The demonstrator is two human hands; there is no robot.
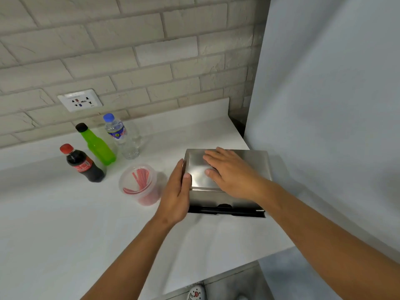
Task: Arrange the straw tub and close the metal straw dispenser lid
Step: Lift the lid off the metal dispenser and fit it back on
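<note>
The metal straw dispenser sits on the white counter at the right, its shiny lid lying flat and down. My right hand rests palm down on top of the lid, fingers spread. My left hand presses flat against the dispenser's left side, thumb on the lid's corner. A black tray slot shows along the dispenser's front bottom. The clear plastic straw tub, holding red-striped straws and without a lid, stands just left of my left hand.
A cola bottle, a green bottle and a water bottle stand at the back left. A wall socket is on the brick wall. A white wall borders the right. The counter edge runs in front.
</note>
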